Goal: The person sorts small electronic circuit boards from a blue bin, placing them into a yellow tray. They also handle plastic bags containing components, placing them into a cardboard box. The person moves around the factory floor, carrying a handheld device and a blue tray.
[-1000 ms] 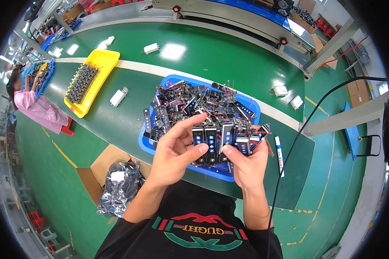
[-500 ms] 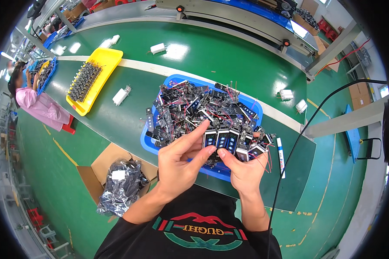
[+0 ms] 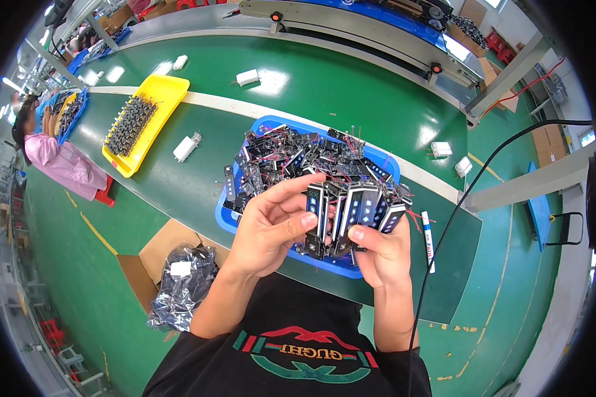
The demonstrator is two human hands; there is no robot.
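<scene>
Risk of a spill: right hand [image 3: 385, 255] closed around a fanned row of black modules [image 3: 351, 212] with blue faces, held just above the near edge of the blue tray [image 3: 226, 221] on the green worktop [image 3: 179, 192]. Left hand [image 3: 271, 228] fingers [image 3: 298, 188] partly curled, pinching the leftmost piece. Loose fan, thin red leads tangling with the heap below; could slip, snag, or drop past the tray rim towards the cardboard box [image 3: 162, 245].
</scene>
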